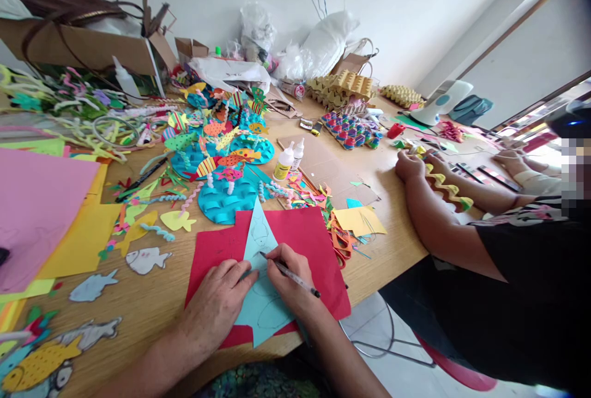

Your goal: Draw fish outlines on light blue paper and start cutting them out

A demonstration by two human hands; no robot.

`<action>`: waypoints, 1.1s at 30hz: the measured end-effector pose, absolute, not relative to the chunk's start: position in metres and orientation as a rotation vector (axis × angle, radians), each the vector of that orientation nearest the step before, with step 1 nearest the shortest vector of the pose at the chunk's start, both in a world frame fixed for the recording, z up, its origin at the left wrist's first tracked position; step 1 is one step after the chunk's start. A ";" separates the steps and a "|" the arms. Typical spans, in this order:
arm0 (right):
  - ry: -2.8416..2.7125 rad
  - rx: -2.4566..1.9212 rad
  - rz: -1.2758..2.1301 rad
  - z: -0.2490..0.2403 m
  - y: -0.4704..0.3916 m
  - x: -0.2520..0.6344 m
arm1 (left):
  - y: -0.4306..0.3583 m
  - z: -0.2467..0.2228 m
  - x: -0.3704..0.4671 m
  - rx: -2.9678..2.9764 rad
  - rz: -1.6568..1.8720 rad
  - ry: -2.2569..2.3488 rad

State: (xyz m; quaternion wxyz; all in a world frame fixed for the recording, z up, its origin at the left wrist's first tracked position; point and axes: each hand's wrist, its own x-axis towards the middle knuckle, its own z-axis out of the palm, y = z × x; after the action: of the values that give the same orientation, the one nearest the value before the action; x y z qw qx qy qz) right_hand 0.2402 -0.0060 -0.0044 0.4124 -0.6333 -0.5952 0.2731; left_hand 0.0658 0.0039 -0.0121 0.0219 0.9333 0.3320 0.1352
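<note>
Head view is showing two bare hands meeting over a blue sheet (pixel 263 299), which is lying on a red sheet (pixel 305 232) near the front edge of the table (pixel 145 309). The blue sheet is tapering away from the person and carrying drawn outlines (pixel 272 313). Its central place is probably serving easy reach by both hands, and the red sheet is perhaps giving a smooth backing. The left hand (pixel 221 293) is lying palm down across the blue sheet's left edge, its fingers extended close together and not closing round anything; it is likely pinning the sheet against sliding. The right hand (pixel 293 278) is pinching a pen (pixel 302 282) low on its barrel, presumably for fine control. The pen is slanting, its tip pointing up the sheet; whether the tip is touching, I cannot tell. Both forearms are slanting inward from the near edge, the right one coming in from the right. Scissors (pixel 341 250) are lying just beside the red sheet, seemingly within reach, while glue bottles (pixel 283 164) are standing farther back and cut-out fish (pixel 148 261) are resting to the left.
</note>
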 end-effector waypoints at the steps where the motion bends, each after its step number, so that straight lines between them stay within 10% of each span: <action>1: -1.499 -1.593 0.688 -0.004 -0.006 0.240 | 0.004 -0.012 0.066 2.890 0.419 1.034; 33: -1.484 -1.615 0.663 -0.006 -0.006 0.242 | 0.005 -0.019 0.065 2.920 0.559 1.023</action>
State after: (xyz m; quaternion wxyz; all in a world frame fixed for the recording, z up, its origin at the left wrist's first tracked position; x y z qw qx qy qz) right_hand 0.2417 -0.0058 -0.0055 0.4125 -0.6420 -0.5901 0.2635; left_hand 0.0652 0.0047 -0.0186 -0.0013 0.9287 0.3255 0.1777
